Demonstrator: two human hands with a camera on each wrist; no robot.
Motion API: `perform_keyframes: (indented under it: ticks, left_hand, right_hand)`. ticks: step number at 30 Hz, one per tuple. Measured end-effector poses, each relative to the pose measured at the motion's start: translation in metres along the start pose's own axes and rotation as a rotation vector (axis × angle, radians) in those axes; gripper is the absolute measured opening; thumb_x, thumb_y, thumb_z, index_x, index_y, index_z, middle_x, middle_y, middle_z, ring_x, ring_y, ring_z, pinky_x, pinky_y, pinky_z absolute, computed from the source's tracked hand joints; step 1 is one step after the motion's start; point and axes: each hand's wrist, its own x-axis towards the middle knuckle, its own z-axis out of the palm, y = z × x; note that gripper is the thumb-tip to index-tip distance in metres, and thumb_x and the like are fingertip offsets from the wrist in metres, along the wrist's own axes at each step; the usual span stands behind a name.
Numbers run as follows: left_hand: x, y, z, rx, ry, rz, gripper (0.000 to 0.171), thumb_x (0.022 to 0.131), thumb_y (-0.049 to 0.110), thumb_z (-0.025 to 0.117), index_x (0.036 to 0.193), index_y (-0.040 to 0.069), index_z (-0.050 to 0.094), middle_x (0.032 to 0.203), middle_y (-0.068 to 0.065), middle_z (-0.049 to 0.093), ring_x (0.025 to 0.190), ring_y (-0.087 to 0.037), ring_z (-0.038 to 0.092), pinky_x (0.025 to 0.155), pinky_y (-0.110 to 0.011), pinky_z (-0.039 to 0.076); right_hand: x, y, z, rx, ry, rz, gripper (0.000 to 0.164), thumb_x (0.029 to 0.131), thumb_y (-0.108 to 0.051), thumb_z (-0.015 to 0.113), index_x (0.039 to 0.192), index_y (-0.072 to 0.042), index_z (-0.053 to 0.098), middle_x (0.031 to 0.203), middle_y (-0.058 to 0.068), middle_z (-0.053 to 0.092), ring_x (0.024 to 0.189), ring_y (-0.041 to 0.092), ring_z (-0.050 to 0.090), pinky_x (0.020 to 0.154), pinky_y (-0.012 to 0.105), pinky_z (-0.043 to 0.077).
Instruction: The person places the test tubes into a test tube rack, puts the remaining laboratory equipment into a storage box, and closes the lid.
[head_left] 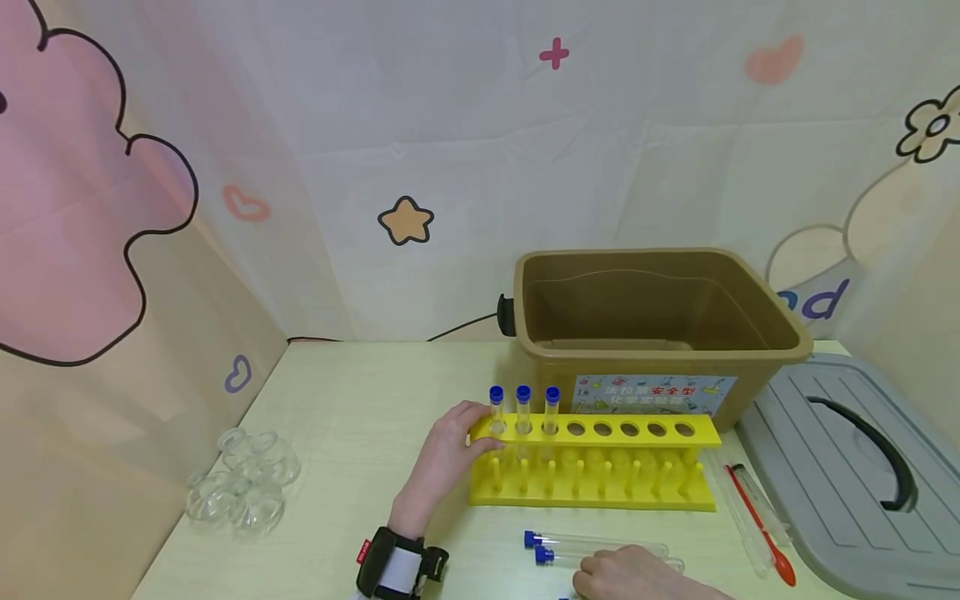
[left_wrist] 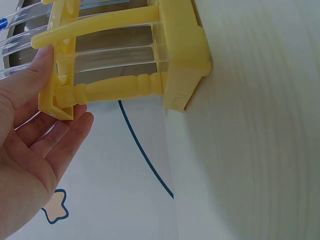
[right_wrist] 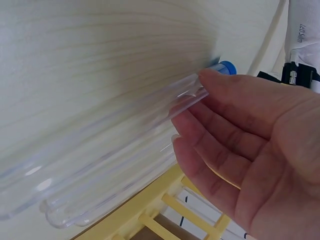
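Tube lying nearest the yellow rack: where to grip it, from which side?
Just below the blue cap, I'd say, pinching from above. The tube lies flat, cap end clear of the right hand; another tube lies close on its near side, so little room to come in from there.

Black wrist strap [head_left: 381,557], red tag [head_left: 363,551]

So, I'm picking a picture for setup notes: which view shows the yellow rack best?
The head view: the yellow rack fits in frame from end to end. The left wrist view shows one end, close up; the right wrist view, only part, at the bottom edge.
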Motion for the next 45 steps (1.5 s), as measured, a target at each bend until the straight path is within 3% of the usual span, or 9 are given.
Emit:
perform_keyframes:
  ticks: [6,11,17,21,26,33,38,42,45]
  left_hand:
    - [0.001,0.002,-0.003,0.003,0.009,0.010,0.046,0.055,0.043,0.047,0.098,0.032,0.037,0.092,0.020,0.033,0.079,0.002,0.032,0.065,-0.017,0.033]
    - [0.003,0.013,-0.016,-0.012,-0.010,0.010,0.045,0.056,0.042,0.048,0.099,0.030,0.039,0.092,0.019,0.034,0.079,0.002,0.033,0.066,-0.017,0.032]
    - [0.002,0.004,-0.004,0.016,0.016,0.002,0.046,0.054,0.044,0.047,0.098,0.033,0.037,0.091,0.021,0.033,0.078,0.004,0.032,0.064,-0.016,0.032]
    - [0.001,0.004,-0.004,0.018,0.014,-0.007,0.045,0.054,0.044,0.047,0.097,0.034,0.037,0.091,0.022,0.033,0.078,0.005,0.031,0.064,-0.016,0.032]
    - [0.000,0.003,-0.004,0.013,0.009,-0.008,0.045,0.055,0.044,0.047,0.098,0.034,0.037,0.092,0.021,0.033,0.079,0.004,0.031,0.064,-0.017,0.033]
    - [0.000,0.001,-0.001,0.000,0.015,0.001,0.045,0.055,0.043,0.048,0.098,0.033,0.037,0.092,0.021,0.033,0.079,0.004,0.032,0.066,-0.018,0.032]
    - [0.000,0.002,-0.003,0.019,0.003,0.010,0.045,0.056,0.043,0.047,0.098,0.032,0.037,0.093,0.020,0.033,0.080,0.003,0.032,0.066,-0.018,0.033]
    - [0.002,0.019,-0.023,-0.024,-0.036,0.016,0.043,0.060,0.034,0.050,0.100,0.021,0.042,0.093,0.010,0.040,0.081,-0.005,0.037,0.067,-0.022,0.034]
    - [0.002,0.019,-0.024,-0.024,-0.036,0.020,0.043,0.060,0.034,0.050,0.100,0.021,0.042,0.093,0.010,0.040,0.080,-0.005,0.037,0.066,-0.021,0.034]
  right_hand:
    - [-0.001,0.002,-0.004,-0.019,0.019,-0.024,0.037,0.074,-0.045,0.022,0.058,-0.020,0.044,0.050,-0.015,0.027,0.041,-0.002,0.026,0.033,0.013,0.022]
    - [-0.003,0.004,-0.018,-0.011,0.012,-0.008,0.040,0.071,-0.049,0.023,0.063,-0.019,0.048,0.052,-0.016,0.030,0.043,-0.002,0.028,0.036,0.013,0.024]
    - [-0.008,0.005,-0.033,-0.029,0.043,-0.008,0.009,0.068,-0.026,0.048,0.067,-0.018,0.049,0.056,-0.016,0.033,0.046,-0.002,0.030,0.039,0.012,0.026]
    - [-0.012,0.005,-0.048,0.045,0.059,0.058,0.007,0.068,-0.025,0.049,0.073,-0.020,0.048,0.058,-0.017,0.033,0.048,-0.001,0.031,0.041,0.012,0.028]
    - [-0.016,0.007,-0.068,0.071,0.152,0.121,0.020,0.069,-0.035,0.042,0.079,-0.020,0.049,0.067,-0.016,0.040,0.053,-0.001,0.037,0.045,0.013,0.033]
    - [-0.019,0.010,-0.086,0.043,0.389,0.110,0.039,0.070,-0.043,0.026,0.081,-0.015,0.051,0.072,-0.012,0.045,0.057,0.000,0.044,0.048,0.010,0.035]
    - [-0.023,0.014,-0.102,-0.005,0.501,0.107,0.027,0.071,-0.036,0.038,0.082,-0.015,0.052,0.075,-0.011,0.047,0.058,0.001,0.044,0.047,0.009,0.034]
    - [-0.027,0.018,-0.114,-0.036,0.595,0.083,0.021,0.068,-0.028,0.049,0.082,-0.014,0.052,0.074,-0.011,0.047,0.057,0.000,0.044,0.046,0.009,0.034]
    - [-0.028,0.021,-0.120,-0.062,0.678,0.049,0.020,0.063,-0.021,0.055,0.082,-0.013,0.052,0.072,-0.012,0.046,0.056,0.000,0.044,0.046,0.007,0.033]
